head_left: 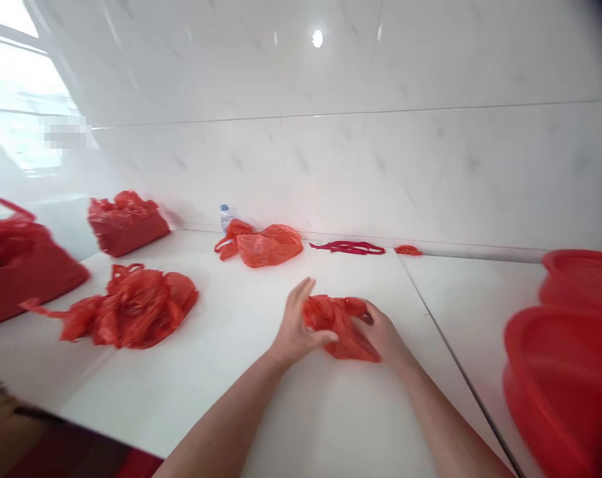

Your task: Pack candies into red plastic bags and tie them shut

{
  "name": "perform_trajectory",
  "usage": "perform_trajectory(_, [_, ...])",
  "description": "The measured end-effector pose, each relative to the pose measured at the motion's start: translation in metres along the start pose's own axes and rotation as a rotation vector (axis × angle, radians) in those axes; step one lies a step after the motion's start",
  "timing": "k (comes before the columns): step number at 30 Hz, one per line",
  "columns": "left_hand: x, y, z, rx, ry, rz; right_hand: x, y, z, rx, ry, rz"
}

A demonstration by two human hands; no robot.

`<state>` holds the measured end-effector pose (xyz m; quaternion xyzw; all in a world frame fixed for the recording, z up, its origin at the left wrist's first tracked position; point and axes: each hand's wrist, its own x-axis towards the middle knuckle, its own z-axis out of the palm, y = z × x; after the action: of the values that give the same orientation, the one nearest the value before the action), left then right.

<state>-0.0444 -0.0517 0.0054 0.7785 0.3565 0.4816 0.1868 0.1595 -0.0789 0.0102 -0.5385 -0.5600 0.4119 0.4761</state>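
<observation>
Head-worn view looks forward and down; the white table (231,318) lies near.

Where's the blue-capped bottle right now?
In the head view, the blue-capped bottle is left of centre at the back of the white counter, near the marble-patterned wall, partly hidden behind a red plastic bag.

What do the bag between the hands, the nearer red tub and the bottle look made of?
Bag: thin plastic film, probably slightly see-through, judging by its fine crumples.
Tub: probably stiff, smooth plastic; its even red surface and rounded rim suggest that.
Bottle: likely clear plastic, from its pale see-through body; too small for certainty.
</observation>
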Motion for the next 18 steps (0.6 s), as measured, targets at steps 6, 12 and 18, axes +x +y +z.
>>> perform_trajectory(6, [0.001,0.008,0.003,0.081,-0.277,-0.007,-0.005,-0.013,0.019,-0.156,-0.199,-0.032])
perform_trajectory(12, [0.011,-0.006,-0.026,0.194,0.054,-0.256,0.001,0.000,0.007,-0.202,-0.117,0.117])
perform_trajectory(18, [0.033,-0.024,-0.130,0.412,0.390,-0.422,0.004,0.009,0.005,-0.285,-0.116,0.094])
